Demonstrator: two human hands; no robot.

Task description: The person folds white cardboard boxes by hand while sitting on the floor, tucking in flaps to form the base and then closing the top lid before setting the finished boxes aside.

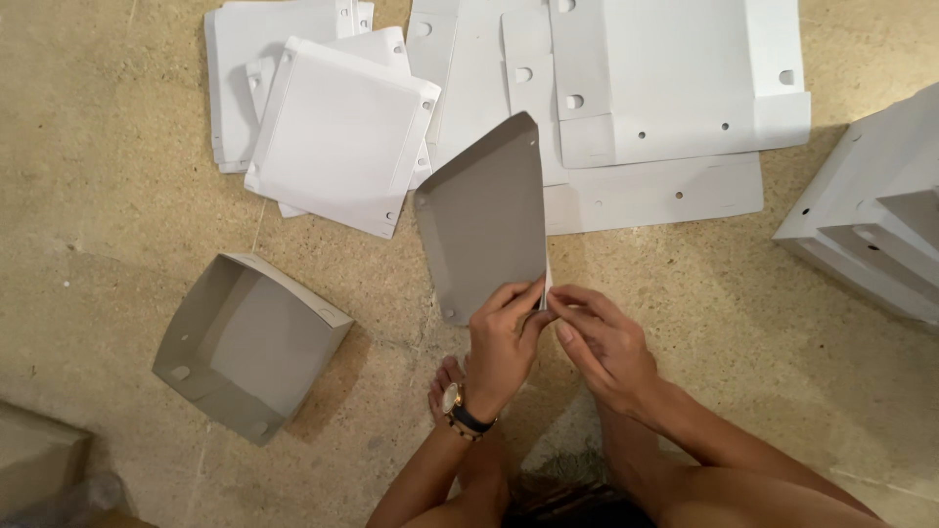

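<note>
Together, the left hand (pixel 504 342) and right hand (pixel 599 344) pinch the near corner of a grey cardboard sheet (pixel 484 220), held tilted above the floor (pixel 98 196), just right of a folded grey box (pixel 245 342).

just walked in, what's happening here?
A person on the floor holds a grey cardboard blank upright, left hand and right hand pinching its lower right corner. One folded open box sits on the floor to the left. Flat white blanks lie spread ahead, and stacked white boxes stand at right.
</note>
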